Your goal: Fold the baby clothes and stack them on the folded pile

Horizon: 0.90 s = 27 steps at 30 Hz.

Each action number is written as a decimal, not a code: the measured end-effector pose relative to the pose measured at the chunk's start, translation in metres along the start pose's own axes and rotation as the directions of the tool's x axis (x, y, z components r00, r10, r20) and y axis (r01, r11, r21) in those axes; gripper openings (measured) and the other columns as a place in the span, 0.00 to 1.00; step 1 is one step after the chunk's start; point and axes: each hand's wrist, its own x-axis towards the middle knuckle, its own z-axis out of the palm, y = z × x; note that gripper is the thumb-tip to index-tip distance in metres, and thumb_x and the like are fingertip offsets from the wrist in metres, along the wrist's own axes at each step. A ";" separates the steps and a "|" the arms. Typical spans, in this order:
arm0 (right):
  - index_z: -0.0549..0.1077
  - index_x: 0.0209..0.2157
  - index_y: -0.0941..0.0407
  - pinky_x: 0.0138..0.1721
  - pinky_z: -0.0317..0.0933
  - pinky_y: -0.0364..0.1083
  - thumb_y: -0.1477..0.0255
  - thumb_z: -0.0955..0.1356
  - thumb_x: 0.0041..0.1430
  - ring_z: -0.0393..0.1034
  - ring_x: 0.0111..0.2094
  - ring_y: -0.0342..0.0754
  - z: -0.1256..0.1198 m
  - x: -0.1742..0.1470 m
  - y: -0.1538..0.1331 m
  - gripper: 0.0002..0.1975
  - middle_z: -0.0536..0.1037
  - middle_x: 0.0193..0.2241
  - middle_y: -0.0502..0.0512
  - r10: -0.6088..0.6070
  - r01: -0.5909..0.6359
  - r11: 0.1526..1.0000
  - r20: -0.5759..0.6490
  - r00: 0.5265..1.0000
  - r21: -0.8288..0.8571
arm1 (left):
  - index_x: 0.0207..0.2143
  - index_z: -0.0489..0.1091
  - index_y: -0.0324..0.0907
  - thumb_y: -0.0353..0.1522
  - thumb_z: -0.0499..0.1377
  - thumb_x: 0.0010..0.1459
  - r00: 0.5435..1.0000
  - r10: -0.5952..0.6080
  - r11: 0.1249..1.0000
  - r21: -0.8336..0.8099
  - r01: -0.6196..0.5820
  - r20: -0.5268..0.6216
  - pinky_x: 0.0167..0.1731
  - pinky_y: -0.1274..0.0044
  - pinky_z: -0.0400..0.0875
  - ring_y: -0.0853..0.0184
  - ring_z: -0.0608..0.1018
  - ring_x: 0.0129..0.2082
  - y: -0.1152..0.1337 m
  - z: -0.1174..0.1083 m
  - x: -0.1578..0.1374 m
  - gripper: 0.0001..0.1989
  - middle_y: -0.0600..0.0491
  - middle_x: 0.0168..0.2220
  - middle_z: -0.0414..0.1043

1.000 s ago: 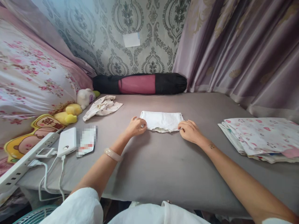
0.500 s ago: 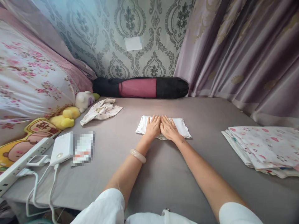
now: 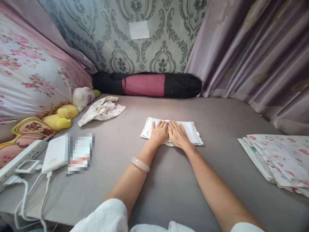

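Note:
A white folded cloth [image 3: 193, 131] lies flat on the grey-covered surface [image 3: 173, 180] in front of me. My left hand [image 3: 159, 132] rests palm down on its middle, fingers stretched out; a pale bangle [image 3: 140, 164] circles that wrist. Right beside it, my right hand [image 3: 178, 133] also lies flat on the cloth, fingers extended. The two hands touch or nearly touch at the index fingers. Beneath the palms the middle of the cloth is hidden.
Patterned folded cloths [image 3: 277, 161] are stacked at the right. A crumpled printed cloth [image 3: 102, 109] lies back left. At left are a white power bank [image 3: 55, 153], a power strip [image 3: 24, 161] with cables and plush toys [image 3: 61, 116]. A black-and-pink roll bag [image 3: 145, 84] lines the wall.
The view has tilted slightly downward and come a little closer. Both hands remain flat on the white cloth, with little visible shift across it.

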 end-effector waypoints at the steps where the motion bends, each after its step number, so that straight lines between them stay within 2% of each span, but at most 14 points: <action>1: 0.57 0.65 0.61 0.67 0.37 0.55 0.68 0.49 0.68 0.47 0.67 0.51 -0.001 0.001 0.001 0.28 0.58 0.66 0.58 0.012 -0.012 1.000 -0.003 1.000 0.004 | 0.61 0.59 0.43 0.36 0.40 0.68 1.000 0.005 1.000 0.000 -0.005 -0.018 0.64 0.52 0.44 0.56 0.60 0.65 -0.001 0.000 0.001 0.23 0.45 0.62 0.63; 5: 0.58 0.64 0.64 0.67 0.37 0.56 0.67 0.49 0.68 0.45 0.67 0.53 -0.005 0.001 0.007 0.29 0.59 0.65 0.62 0.048 -0.050 0.998 -0.050 0.998 -0.036 | 0.61 0.59 0.42 0.39 0.39 0.69 0.996 0.000 1.000 0.015 0.001 -0.090 0.65 0.53 0.41 0.56 0.56 0.67 -0.006 0.003 0.003 0.24 0.44 0.63 0.61; 11: 0.59 0.64 0.63 0.66 0.38 0.56 0.67 0.50 0.68 0.47 0.67 0.54 0.000 -0.003 0.009 0.28 0.60 0.64 0.62 0.049 -0.052 0.996 -0.032 0.998 -0.072 | 0.63 0.57 0.42 0.40 0.39 0.69 1.000 -0.001 1.000 0.021 0.000 0.013 0.64 0.53 0.43 0.55 0.56 0.67 -0.010 0.009 0.004 0.25 0.45 0.65 0.57; 17: 0.61 0.62 0.64 0.66 0.40 0.56 0.69 0.51 0.68 0.50 0.66 0.55 -0.002 -0.004 0.005 0.27 0.62 0.63 0.62 0.050 -0.054 0.996 -0.065 0.997 -0.065 | 0.63 0.58 0.42 0.40 0.39 0.69 0.999 -0.026 0.999 0.030 0.025 0.028 0.64 0.52 0.45 0.56 0.57 0.66 -0.006 0.001 0.003 0.25 0.47 0.65 0.58; 24: 0.60 0.63 0.65 0.66 0.37 0.57 0.68 0.51 0.69 0.45 0.67 0.55 -0.008 -0.008 0.005 0.27 0.57 0.65 0.64 0.113 -0.120 0.989 -0.085 0.990 -0.081 | 0.62 0.59 0.39 0.41 0.38 0.69 0.996 -0.024 0.991 0.126 0.034 -0.080 0.64 0.54 0.45 0.57 0.57 0.67 -0.008 0.002 -0.002 0.26 0.44 0.64 0.60; 27: 0.58 0.64 0.66 0.66 0.37 0.56 0.68 0.51 0.69 0.44 0.68 0.54 -0.006 -0.010 0.006 0.28 0.57 0.66 0.63 0.138 -0.145 0.986 -0.078 0.987 -0.084 | 0.63 0.58 0.37 0.41 0.38 0.69 0.997 -0.041 0.988 0.146 0.051 -0.071 0.64 0.55 0.46 0.56 0.56 0.67 -0.012 0.007 -0.002 0.27 0.43 0.65 0.58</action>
